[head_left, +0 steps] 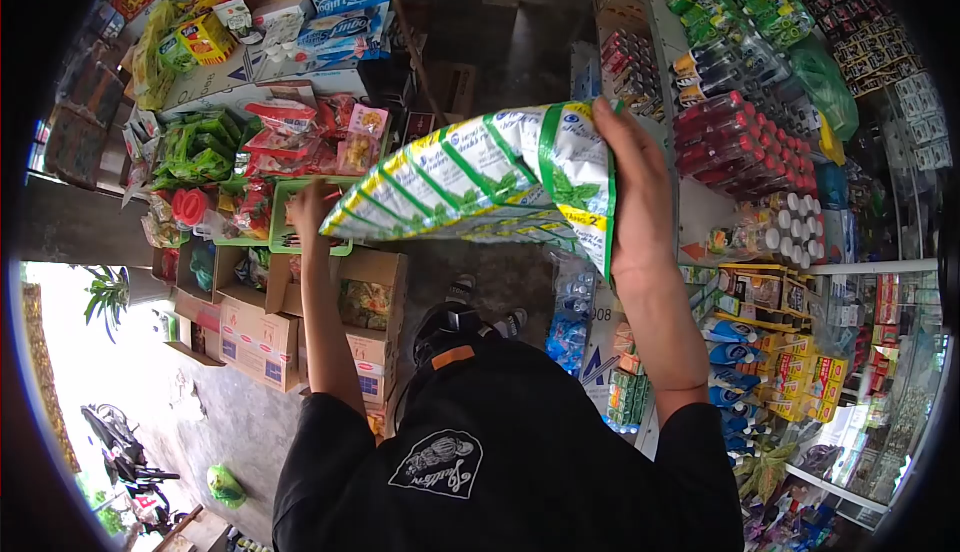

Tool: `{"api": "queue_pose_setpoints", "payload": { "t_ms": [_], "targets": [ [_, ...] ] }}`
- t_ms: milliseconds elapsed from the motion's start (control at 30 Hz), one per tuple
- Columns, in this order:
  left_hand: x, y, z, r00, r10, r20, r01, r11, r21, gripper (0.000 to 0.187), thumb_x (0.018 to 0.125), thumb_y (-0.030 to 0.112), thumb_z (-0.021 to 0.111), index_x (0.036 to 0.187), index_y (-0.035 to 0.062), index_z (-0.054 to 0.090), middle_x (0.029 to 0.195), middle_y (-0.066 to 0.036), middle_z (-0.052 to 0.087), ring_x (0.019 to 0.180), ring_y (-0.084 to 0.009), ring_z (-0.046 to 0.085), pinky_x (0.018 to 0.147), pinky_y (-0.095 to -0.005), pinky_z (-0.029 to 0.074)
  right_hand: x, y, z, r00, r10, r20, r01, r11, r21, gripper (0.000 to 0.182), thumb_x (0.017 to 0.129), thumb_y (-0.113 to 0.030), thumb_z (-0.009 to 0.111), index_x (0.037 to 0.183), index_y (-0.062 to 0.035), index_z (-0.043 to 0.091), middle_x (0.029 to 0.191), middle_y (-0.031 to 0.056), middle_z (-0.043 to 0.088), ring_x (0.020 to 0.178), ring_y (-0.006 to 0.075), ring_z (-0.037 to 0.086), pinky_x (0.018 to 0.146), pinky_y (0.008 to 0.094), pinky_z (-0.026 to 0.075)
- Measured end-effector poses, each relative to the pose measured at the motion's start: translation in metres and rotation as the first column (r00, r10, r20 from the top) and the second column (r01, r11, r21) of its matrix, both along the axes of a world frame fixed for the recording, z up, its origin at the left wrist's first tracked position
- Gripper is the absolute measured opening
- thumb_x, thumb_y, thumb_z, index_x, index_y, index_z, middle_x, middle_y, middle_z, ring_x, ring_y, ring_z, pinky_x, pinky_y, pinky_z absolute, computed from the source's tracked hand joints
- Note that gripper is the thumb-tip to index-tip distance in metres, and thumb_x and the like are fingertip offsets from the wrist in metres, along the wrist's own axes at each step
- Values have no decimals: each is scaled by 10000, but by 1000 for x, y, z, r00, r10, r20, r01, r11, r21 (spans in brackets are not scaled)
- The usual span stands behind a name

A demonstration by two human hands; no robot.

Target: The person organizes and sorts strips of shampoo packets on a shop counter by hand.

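Note:
A long strip of green, white and yellow packets (470,177) stretches across the middle of the view. My right hand (637,187) is closed around its right end, with the thumb and fingers along the edge. The strip's left end tapers down near my left hand (313,214), which is over a green basket (340,248). The fingers of my left hand are small and partly hidden, so what they hold, if anything, cannot be made out. Red packets (285,137) and green packets (195,147) lie beyond that hand.
Cardboard boxes (258,340) of packets stand below the basket at the left. Shrink-wrapped red bottles (735,142) and yellow boxes (808,382) fill the right-hand counter, beside a glass cabinet (905,352). Blue-white bags (345,22) lie at the upper left. Blue-capped bottles (570,317) stand near the centre.

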State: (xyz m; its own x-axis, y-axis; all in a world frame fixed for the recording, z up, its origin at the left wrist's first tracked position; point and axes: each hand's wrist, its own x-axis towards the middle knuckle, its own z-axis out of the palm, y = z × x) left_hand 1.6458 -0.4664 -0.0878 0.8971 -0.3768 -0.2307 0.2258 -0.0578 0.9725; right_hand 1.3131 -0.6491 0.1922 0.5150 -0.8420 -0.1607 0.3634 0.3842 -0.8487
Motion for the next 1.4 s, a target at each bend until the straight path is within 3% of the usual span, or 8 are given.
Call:
{"api": "queue_pose_setpoints", "payload": {
  "t_ms": [167,267,367,433,767,933,1167,1400],
  "targets": [
    [-108,45,79,789,210,578,-224,973,-47,395,1040,240,489,729,28,607,633,2,544,555,-75,444,506,-288,327,7,-10,-11,993,2,116,1,1000,-29,235,972,-213,709,1124,-36,685,996,37,694,890,116,666,768,275,522],
    [-183,23,101,933,-358,21,354,930,99,510,1056,374,461,842,-1,733,691,-60,670,634,-142,647,604,-287,511,15,-11,-14,989,5,147,-3,1000,-16,207,991,-200,682,1114,-34,692,1001,43,698,891,130,671,776,291,534],
    [-217,-20,17,152,-799,-582,516,566,-643,876,981,721,441,1388,-48,554,1272,-229,660,1080,-333,682,987,-459,522,25,-11,-12,992,-33,123,34,999,-6,209,1001,-197,662,1114,-26,704,1017,55,712,907,143,686,792,300,546],
    [-249,-58,-1,76,-738,-671,197,671,-715,908,975,712,467,1516,-13,400,1441,-247,549,1259,-384,584,1085,-513,457,29,-11,-11,992,-56,111,57,998,-13,223,1002,-204,660,1122,-22,707,1021,61,717,915,146,692,797,300,549],
    [-262,-96,-30,189,-806,-561,-190,530,-826,501,990,492,635,1245,70,547,1198,-133,567,1237,-345,530,1199,-508,336,44,-34,-10,982,-81,173,60,991,121,207,1020,-235,629,1064,-39,678,1008,69,709,896,168,697,802,339,558],
    [-277,-128,-3,117,-727,-677,-204,650,-732,1114,917,702,579,1643,121,-34,1685,-209,133,1569,-360,119,1269,-497,175,49,-35,-20,973,-1,230,-33,989,145,237,1032,-256,607,1072,-32,672,998,79,714,899,180,700,807,348,562],
    [-251,-123,-31,391,-651,-651,-206,627,-751,674,1008,407,627,1518,57,361,1535,-169,456,1413,-339,443,1232,-507,298,45,-50,-37,981,-80,176,46,981,187,284,1035,-290,588,1098,-26,673,1028,89,714,903,197,693,830,359,556],
    [-249,-40,-5,189,-719,-669,-351,586,-730,603,986,220,658,1504,50,401,1508,-125,503,1395,-302,474,1203,-497,329,27,-62,-79,991,-91,94,65,967,245,320,1043,-296,564,1177,-17,645,1115,111,694,1015,230,668,925,383,515]
  ]
}}
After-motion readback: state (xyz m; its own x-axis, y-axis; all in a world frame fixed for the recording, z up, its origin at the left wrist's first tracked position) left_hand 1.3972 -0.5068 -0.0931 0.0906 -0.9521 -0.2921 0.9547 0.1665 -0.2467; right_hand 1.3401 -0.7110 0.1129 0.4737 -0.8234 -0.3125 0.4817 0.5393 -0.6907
